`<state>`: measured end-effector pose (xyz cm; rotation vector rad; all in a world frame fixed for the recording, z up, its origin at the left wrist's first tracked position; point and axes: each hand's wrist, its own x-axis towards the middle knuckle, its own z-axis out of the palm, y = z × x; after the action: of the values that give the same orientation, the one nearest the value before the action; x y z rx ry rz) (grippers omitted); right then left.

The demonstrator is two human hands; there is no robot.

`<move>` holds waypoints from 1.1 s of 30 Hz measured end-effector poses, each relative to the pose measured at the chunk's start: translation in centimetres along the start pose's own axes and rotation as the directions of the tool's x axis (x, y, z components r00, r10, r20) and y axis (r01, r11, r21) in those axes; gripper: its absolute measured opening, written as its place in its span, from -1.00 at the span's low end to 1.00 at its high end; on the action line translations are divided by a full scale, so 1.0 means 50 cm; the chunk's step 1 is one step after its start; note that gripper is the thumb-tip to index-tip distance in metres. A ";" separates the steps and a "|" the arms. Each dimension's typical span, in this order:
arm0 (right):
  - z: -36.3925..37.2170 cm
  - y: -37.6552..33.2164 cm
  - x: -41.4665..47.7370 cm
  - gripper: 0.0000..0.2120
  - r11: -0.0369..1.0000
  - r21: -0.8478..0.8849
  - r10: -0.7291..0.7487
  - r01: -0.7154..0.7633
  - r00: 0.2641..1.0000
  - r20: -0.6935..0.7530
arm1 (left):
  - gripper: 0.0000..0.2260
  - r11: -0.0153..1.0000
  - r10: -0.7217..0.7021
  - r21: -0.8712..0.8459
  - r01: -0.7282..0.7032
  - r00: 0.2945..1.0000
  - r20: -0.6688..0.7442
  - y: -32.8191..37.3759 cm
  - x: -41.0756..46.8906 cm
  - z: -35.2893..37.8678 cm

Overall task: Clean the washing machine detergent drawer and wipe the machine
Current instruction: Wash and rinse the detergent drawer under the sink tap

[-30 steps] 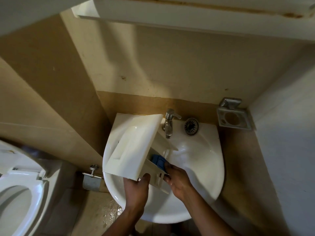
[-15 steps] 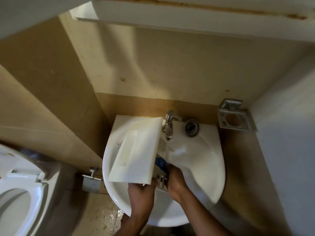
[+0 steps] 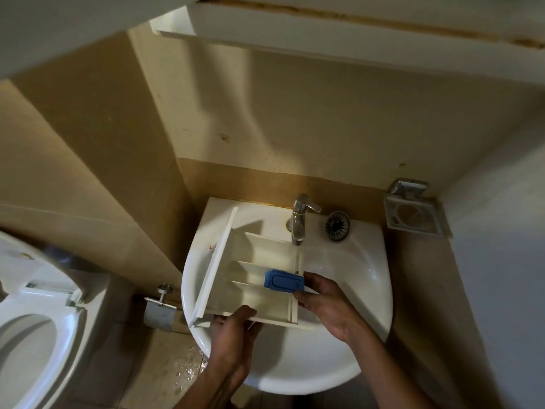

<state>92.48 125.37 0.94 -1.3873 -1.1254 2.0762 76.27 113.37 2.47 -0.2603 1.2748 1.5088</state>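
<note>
The white detergent drawer [image 3: 253, 255] lies open side up over the white sink [image 3: 348, 335], its front panel at the left. Several compartments show, and a blue cap [image 3: 283, 283] sits in the middle one. My left hand [image 3: 233, 335] grips the drawer's near edge from below. My right hand [image 3: 327, 305] holds the drawer's right end, fingertips beside the blue cap. A thin stream of water runs from the chrome tap [image 3: 299, 219] onto the drawer's far right corner.
A round drain strainer [image 3: 337, 225] lies on the sink ledge right of the tap. A metal holder [image 3: 413, 215] is fixed to the wall at the right. A toilet [image 3: 32, 314] stands at the left, with a paper holder [image 3: 159, 309] between. Floor tiles below look wet.
The drawer has turned from its front panel tilted up toward me to lying flat with the compartments facing up. Both hands shifted their grip along its near edge and right end.
</note>
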 end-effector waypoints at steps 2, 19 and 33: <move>0.000 -0.005 0.000 -0.64 0.998 0.052 0.020 -0.024 0.998 0.064 | -0.60 0.999 -0.033 -0.032 0.033 0.999 0.000 -0.012 -0.016 0.003; 0.008 -0.083 0.003 -0.91 0.945 -0.310 0.078 -0.103 0.993 -0.093 | -0.92 0.979 -0.193 -0.061 0.193 0.981 0.009 -0.023 -0.050 0.036; 0.042 -0.155 -0.158 -0.70 0.574 -0.819 -0.438 0.004 0.846 -0.303 | -0.66 0.845 -0.502 -0.062 0.530 0.829 0.247 -0.033 -0.057 0.069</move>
<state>93.18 123.64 12.04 -1.8475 -1.9803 0.8852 80.22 114.24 4.98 -0.4688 0.8354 1.1092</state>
